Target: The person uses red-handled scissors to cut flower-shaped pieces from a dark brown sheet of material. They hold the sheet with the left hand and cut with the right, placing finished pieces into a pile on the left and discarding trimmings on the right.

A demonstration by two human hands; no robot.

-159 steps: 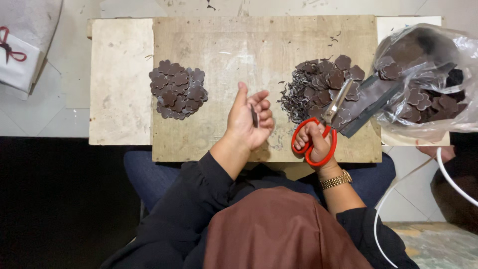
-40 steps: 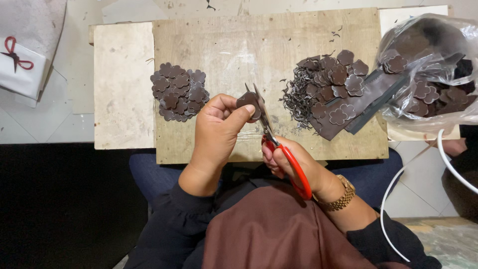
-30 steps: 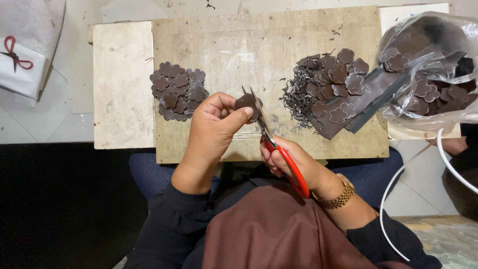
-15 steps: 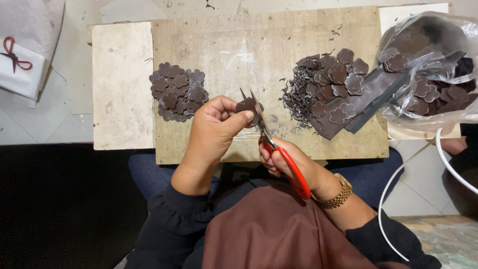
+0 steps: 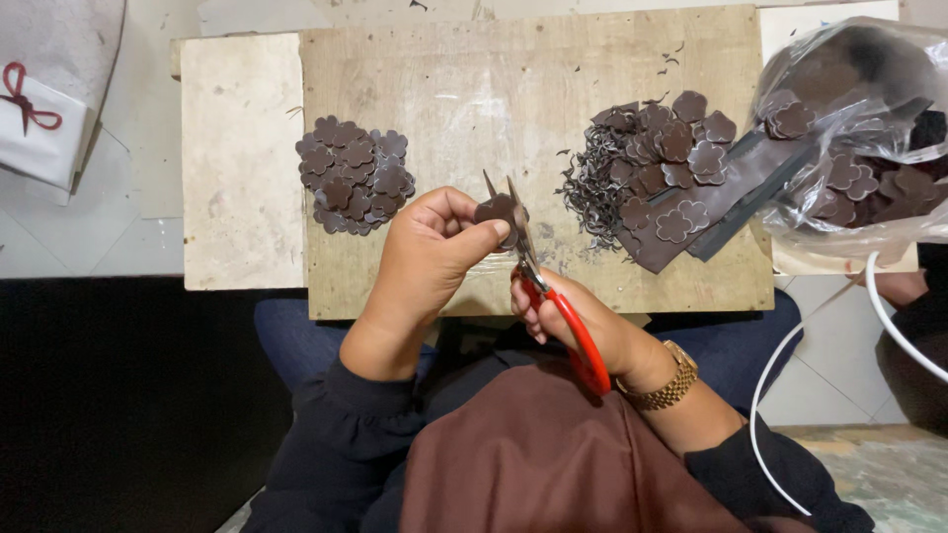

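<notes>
We pinch one small brown flower-shaped piece (image 5: 497, 210) between thumb and fingers of our left hand (image 5: 425, 259), over the wooden board (image 5: 494, 89). Our right hand (image 5: 578, 321) closes on one pair of red-handled scissors (image 5: 548, 296), long axis running from 5 to 11 o'clock, blades parted around the piece, which lies at 11 o'clock from that grip. Two heaps flank us: trimmed flowers (image 5: 354, 175) at 10 o'clock, uncut ones with scraps (image 5: 662, 178) at 2 o'clock.

The wooden board (image 5: 533, 89) lies bare across its middle and far edge, open to a hand. Left of that bare strip sits a pile of cut flowers (image 5: 354, 176); right of it, scraps and uncut pieces (image 5: 652, 183), then a plastic bag (image 5: 859, 128).
</notes>
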